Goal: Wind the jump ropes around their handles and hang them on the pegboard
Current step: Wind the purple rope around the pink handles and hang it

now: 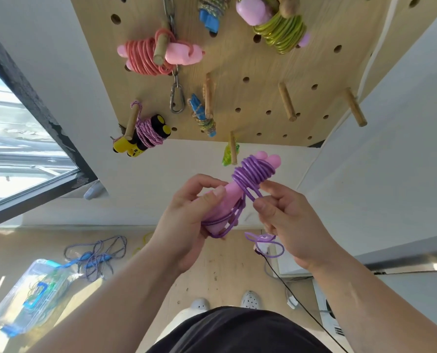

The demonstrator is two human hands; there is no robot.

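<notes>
From my station I see the left hand (186, 220) curled round the near part of the pink handles (227, 197), held in the air below the pegboard (237, 67), a little right of the middle. The purple rope (250, 171) sits in tight coils on the far end of the handles, but the turns beside the palm look slack. The right hand (288, 222) pinches one strand between thumb and fingers, and a loose tail (265, 244) hangs under it. I judge that if this pinch opens before the end is tucked, the coils can spring apart; the slack turns may also slide off during the reach to a free peg (287, 101).
</notes>
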